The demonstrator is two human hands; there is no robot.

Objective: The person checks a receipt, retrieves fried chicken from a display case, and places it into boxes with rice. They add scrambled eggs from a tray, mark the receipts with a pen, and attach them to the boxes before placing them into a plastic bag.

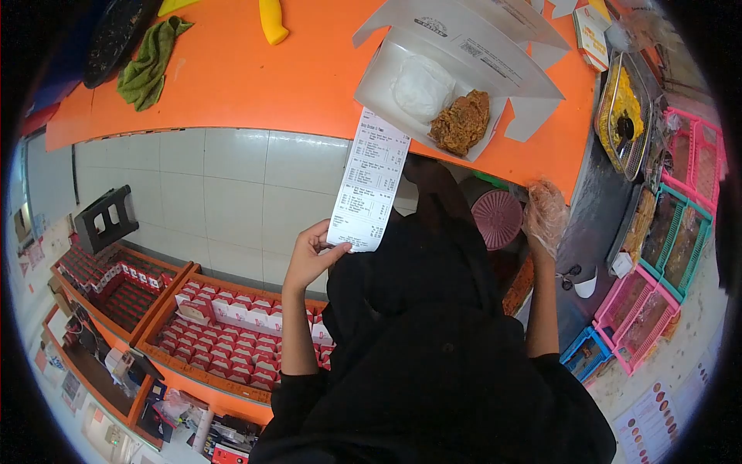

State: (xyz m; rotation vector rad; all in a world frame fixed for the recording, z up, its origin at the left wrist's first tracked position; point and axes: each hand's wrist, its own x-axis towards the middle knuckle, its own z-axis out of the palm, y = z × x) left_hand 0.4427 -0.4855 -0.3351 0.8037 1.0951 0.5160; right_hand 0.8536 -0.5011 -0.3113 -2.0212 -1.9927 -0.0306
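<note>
My left hand (pixel 315 254) pinches the bottom end of a long printed receipt (pixel 369 182) between thumb and fingers. The receipt's top end overlaps the near edge of an open white cardboard box (pixel 376 71). Inside that box lie a piece of fried chicken (pixel 461 122) and a white paper-wrapped bundle (pixel 423 87). Wearing a clear, crinkled plastic glove, my right hand (pixel 546 219) is by the near right edge of the orange table (pixel 309 100); the glove's creases obscure its fingers.
A green cloth (pixel 151 63) and a yellow handle (pixel 272 22) lie on the table. At right are a metal tray with yellow food (pixel 624 108) and pink and green baskets (pixel 680 232). Several red-and-white boxes (pixel 232 340) fill wooden compartments at lower left. A pink round container (pixel 497 220) sits below the table.
</note>
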